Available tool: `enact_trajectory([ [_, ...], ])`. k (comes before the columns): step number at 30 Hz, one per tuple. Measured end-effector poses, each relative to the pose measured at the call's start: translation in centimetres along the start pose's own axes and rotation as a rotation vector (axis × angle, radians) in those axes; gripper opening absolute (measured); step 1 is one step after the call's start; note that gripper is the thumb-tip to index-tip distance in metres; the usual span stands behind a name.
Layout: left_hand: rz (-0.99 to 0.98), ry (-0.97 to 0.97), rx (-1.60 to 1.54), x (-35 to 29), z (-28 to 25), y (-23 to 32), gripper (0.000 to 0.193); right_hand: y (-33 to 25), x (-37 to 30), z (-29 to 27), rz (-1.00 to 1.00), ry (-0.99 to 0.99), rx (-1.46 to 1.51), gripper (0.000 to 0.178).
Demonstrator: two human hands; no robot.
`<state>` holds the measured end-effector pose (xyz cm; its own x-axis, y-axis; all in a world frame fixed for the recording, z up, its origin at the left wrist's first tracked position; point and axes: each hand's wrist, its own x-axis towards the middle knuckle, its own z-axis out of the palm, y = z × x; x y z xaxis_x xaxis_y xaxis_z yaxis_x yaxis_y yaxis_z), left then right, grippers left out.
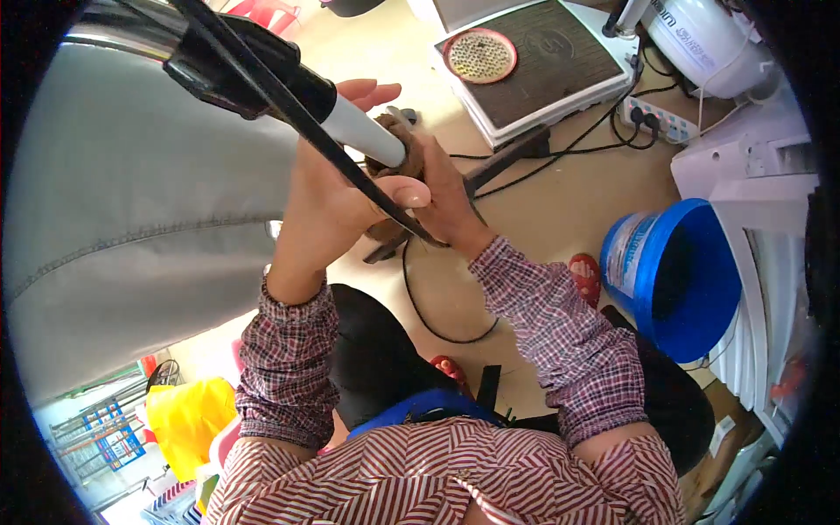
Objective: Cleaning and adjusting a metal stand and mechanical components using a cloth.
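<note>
Both my hands meet around a brown, rough-looking piece (408, 161) at the lower end of a white tube (367, 131). My left hand (337, 197) curls round its left side, the thumb laid across the front and other fingers showing beyond the tube. From the right, my right hand (451, 197) closes on the same piece. Its exact kind is hidden by my fingers. Higher on the tube sits a black clamp (241, 66). A black strap (324, 144) slants down in front of my left hand.
A large grey padded surface (157, 166) fills the left. Ahead stands a platform scale (560, 57) bearing a round pink-rimmed piece (479, 56). Cables run across the floor to a power strip (661, 121). On the right are a blue bucket (652, 271) and white equipment (735, 184).
</note>
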<state>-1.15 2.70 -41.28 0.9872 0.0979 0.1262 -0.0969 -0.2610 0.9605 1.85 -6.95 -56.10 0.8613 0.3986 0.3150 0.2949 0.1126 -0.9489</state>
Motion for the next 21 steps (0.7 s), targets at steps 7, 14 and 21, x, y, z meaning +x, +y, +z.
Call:
enact_trajectory([
  [7,0.114,-0.139,0.149,0.2,-2.6,-0.9,0.09,3.3,-1.6,0.6,0.298,-0.049,-0.002,0.038],
  [14,0.024,-0.12,0.003,0.5,-0.7,-1.1,0.088,10.6,-4.9,1.4,0.052,0.249,-0.53,0.048],
  [21,0.127,0.419,0.127,-3.0,-0.9,0.9,0.06,4.8,-3.6,0.7,0.386,0.098,-0.376,0.039],
])
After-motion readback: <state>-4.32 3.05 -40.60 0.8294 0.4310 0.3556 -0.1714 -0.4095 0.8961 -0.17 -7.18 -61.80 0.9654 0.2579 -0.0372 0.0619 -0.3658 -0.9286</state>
